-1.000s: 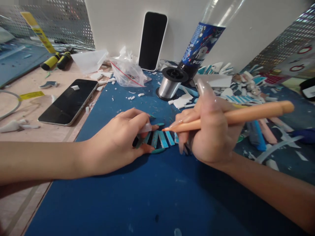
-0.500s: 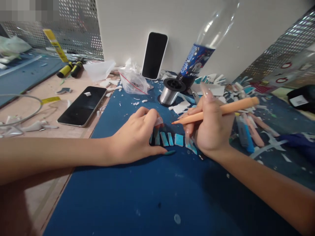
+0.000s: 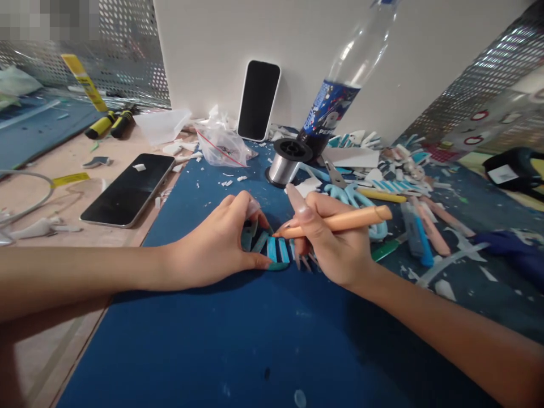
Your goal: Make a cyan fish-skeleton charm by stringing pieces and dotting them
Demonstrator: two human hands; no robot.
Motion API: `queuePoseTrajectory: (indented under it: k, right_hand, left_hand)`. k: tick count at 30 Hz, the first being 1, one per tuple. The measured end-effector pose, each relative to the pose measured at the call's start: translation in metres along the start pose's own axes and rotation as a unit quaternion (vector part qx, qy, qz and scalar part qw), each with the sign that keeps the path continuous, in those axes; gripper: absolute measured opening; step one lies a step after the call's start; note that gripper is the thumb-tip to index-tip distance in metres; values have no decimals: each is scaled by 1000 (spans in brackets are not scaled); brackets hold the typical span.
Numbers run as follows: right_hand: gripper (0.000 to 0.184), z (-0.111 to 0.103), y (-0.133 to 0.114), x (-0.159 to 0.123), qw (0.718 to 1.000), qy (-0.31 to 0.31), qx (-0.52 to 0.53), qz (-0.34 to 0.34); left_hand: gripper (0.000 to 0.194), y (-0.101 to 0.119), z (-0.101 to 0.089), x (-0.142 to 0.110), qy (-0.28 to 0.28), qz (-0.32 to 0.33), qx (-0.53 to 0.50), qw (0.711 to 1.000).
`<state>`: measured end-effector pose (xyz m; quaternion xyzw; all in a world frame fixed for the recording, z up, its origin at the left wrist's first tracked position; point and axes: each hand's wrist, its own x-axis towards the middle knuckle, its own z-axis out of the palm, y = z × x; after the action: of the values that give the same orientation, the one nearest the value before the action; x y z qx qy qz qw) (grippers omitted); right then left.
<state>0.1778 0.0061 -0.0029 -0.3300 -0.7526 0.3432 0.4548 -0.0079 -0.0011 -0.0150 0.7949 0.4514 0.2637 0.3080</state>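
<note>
A pinkish surface carries a blue mat and, beside it, a dark phone lying flat. On the mat there are small blue pieces, a silver spool and many white scraps.

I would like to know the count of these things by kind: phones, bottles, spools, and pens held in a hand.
Phones: 2
Bottle: 1
Spool: 1
Pen held in the right hand: 1
Total: 5
</note>
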Motion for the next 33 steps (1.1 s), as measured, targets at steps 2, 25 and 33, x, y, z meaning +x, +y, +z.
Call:
queuePoseTrajectory:
  k: [2,25,33]
  right_hand:
    - [39,0,-1,3,1000,-18,2,0]
    - [41,2,1,4,1000,-7,2,25]
    - [45,3,0,6,1000,2,-5,24]
  left_hand:
    - [41,0,0,0,5,-3,3,1000]
    - [42,-1,-1,-1,0,-5,24,1000]
    - [43,-1,-2,0,-6,-10,19,1000]
